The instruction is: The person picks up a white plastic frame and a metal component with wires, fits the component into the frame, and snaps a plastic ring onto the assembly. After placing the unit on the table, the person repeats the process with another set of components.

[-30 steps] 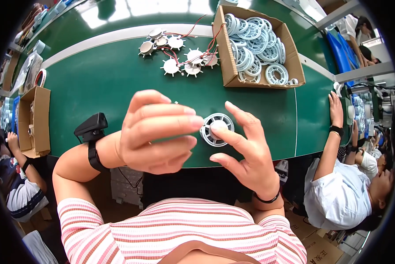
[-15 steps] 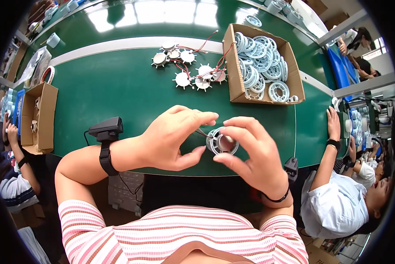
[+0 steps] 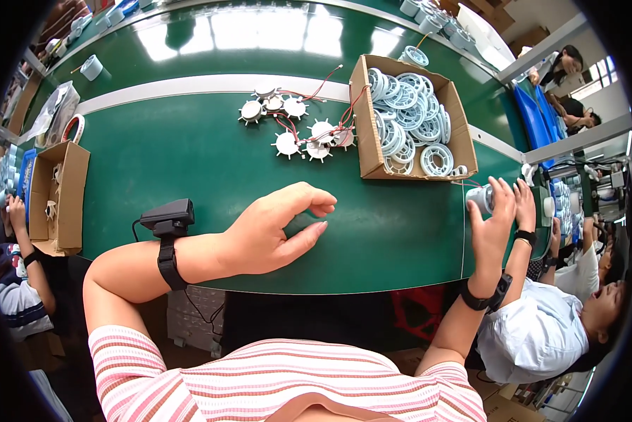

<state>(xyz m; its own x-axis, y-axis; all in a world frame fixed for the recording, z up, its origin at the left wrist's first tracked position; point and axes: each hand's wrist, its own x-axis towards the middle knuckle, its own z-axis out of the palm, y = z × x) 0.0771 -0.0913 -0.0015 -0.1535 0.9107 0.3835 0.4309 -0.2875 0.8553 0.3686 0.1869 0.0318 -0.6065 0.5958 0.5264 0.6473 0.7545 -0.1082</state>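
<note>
My left hand [image 3: 281, 228] hovers over the green table, fingers curled and thumb apart, with nothing between them. Out at the right, my right hand [image 3: 493, 225] has its thumb and fingers around a light-blue round plastic housing [image 3: 480, 200]; a thin red wire trails from it. A co-worker's hand [image 3: 525, 204] is right beside it. Beyond my left hand lie several white round motor-like discs [image 3: 286, 144] with radial prongs and red and black wires. A cardboard box [image 3: 418, 173] holding several light-blue plastic rings [image 3: 437, 160] stands behind and left of my right hand.
A smaller cardboard box [image 3: 72, 200] with white parts stands at the left edge, near a roll of tape [image 3: 73, 128] and a clear plastic bag [image 3: 55, 116]. Light-blue cups [image 3: 91, 67] stand on the far bench. A metal post [image 3: 576, 143] rises at the right.
My right hand has carried the light-blue housing from in front of me to the far right, beside the co-worker's hand. The left hand stayed nearly in place and no longer is next to the housing.
</note>
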